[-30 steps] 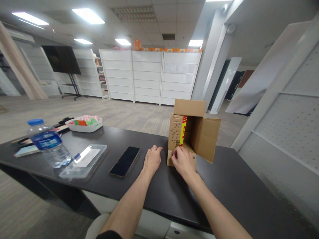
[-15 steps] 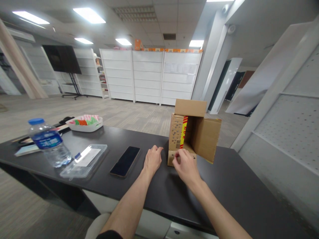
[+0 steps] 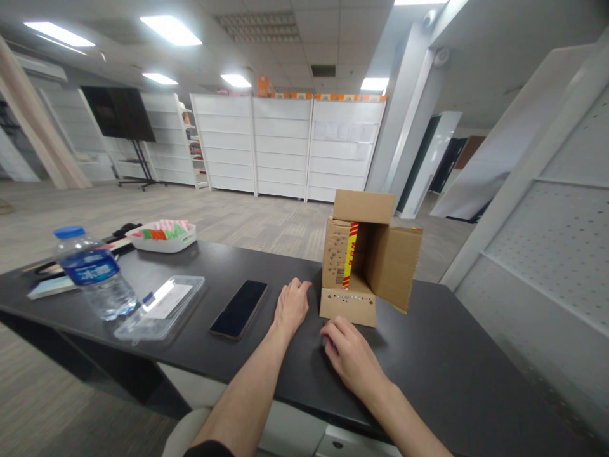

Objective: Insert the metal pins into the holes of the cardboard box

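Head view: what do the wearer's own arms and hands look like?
Left hand and right hand show no gloves, and neither wrist a watch or band. A black sleeve edges the left forearm; no right sleeve is in view.

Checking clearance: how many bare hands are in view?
2: left hand, between the flat black smartphone and open brown cardboard box; right hand, in front of the box.

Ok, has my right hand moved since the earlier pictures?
Yes, toward you. Against the box, your right hand earlier covered part of the lower flap; now that flap shows almost whole, beyond it.
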Available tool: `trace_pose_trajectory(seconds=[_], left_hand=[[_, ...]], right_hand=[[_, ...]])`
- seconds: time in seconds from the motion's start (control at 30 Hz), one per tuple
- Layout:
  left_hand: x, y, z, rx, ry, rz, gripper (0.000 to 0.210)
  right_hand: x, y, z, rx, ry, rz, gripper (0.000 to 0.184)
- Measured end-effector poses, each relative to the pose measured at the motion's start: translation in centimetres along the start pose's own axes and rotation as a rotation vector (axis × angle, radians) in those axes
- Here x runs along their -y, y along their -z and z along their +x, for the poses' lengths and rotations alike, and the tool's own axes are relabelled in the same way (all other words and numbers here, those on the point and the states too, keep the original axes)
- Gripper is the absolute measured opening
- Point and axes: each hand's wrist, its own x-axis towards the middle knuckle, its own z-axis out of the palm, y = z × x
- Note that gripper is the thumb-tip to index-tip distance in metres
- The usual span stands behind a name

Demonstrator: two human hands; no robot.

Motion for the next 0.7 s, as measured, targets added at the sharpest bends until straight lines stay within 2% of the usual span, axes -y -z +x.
trace_pose_trajectory(seconds=[0.4,0.7], left_hand=[[0.08,-0.21,0.04,-0.004,-0.002,-0.005,0.041],[0.08,-0.17,0.07,0.006,0.002,-0.013,0.04]], right_hand=[[-0.21,-0.92,-0.52,0.12,0.0,-0.068,0.02],[0.27,-0.96,-0.42,0.141,-0.045,-0.115,0.02]])
